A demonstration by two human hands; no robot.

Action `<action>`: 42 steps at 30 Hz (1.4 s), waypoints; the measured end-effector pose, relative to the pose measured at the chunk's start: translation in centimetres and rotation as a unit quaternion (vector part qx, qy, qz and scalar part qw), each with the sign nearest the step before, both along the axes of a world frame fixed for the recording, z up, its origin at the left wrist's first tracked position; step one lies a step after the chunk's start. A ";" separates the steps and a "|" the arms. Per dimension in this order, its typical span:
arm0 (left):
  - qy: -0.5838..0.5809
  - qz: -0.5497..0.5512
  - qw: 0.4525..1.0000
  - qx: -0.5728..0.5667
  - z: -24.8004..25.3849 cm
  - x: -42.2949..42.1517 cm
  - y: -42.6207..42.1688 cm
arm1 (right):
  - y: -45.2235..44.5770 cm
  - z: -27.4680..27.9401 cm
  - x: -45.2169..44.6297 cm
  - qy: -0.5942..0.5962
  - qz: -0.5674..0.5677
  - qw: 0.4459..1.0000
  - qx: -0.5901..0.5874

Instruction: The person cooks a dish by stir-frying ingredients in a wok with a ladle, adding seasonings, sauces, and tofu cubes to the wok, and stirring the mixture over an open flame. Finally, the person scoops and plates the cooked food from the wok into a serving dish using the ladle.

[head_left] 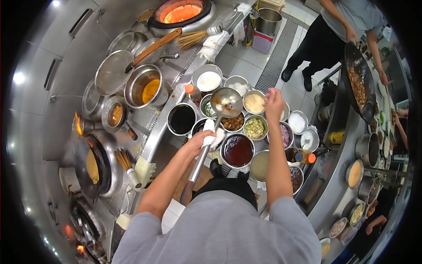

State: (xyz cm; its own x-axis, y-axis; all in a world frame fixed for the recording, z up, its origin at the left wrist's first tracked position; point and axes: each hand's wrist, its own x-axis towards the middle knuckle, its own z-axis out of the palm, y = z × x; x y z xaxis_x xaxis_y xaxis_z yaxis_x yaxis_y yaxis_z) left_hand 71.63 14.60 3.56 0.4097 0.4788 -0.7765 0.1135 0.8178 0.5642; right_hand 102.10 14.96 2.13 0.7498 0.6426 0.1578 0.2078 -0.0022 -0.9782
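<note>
My left hand [198, 143] is closed round the long handle of a metal ladle [222, 112], with a white cloth [209, 132] at the grip. The ladle's bowl hangs over the pots in front of me, with small bits of food inside. My right hand [274, 106] is raised at the edge of a pot of pale yellow crumbly food [253, 102], fingers drawn together; what they hold, if anything, is hidden. Around the ladle stand pots of dark red sauce [238, 150], black liquid [181, 119], pale green chopped pieces [254, 128] and brown pieces [233, 122].
On the left are a wok [91, 167] holding yellow liquid beside flame, a pot of orange liquid [143, 86] and a strainer [114, 72]. A burner [180, 12] glows at the back. At right, a co-worker [351, 20] tilts a food-filled wok [359, 83] by the counter.
</note>
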 end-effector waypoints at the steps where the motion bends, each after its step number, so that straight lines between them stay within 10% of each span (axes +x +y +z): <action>1: -0.001 -0.003 1.000 0.002 -0.1 0.0 0.2 | 1.6 -0.5 -0.4 -0.001 -0.003 1.000 0.002; 4: -0.056 -0.017 0.998 -0.028 0.5 -0.8 -0.3 | 6.1 -4.4 -0.5 0.008 0.020 0.994 -0.106; 6: -0.036 -0.020 0.999 -0.018 1.3 -1.9 -1.0 | 8.4 -8.0 -0.8 -0.189 0.012 0.975 -0.116; 10: 0.001 -0.014 1.000 -0.003 3.3 -3.8 -2.4 | 9.1 -8.1 -2.1 -0.019 0.041 0.983 -0.177; 24: -0.005 0.029 1.000 -0.010 3.1 -6.2 -3.1 | 8.4 -9.7 -2.9 -0.131 0.068 0.984 -0.102; 29: -0.010 0.030 0.999 0.002 3.4 -5.8 -2.7 | 7.1 -8.6 -3.0 0.232 0.026 0.968 -0.097; 35: -0.041 0.018 0.999 0.005 2.0 -5.2 -1.5 | 4.3 -5.5 -1.8 0.372 0.025 0.928 0.011; 42: -0.065 0.008 0.998 0.003 1.0 -3.0 0.3 | 1.6 2.3 -2.6 0.057 0.084 0.994 -0.030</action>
State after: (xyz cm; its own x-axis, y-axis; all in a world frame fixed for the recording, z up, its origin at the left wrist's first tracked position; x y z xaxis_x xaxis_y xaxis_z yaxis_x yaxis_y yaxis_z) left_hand 68.58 14.89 4.58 0.4994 0.4913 -0.7136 0.0250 0.8151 0.5787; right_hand 99.51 16.58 4.45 0.6412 0.7666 0.0359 0.0976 -0.0350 -0.9946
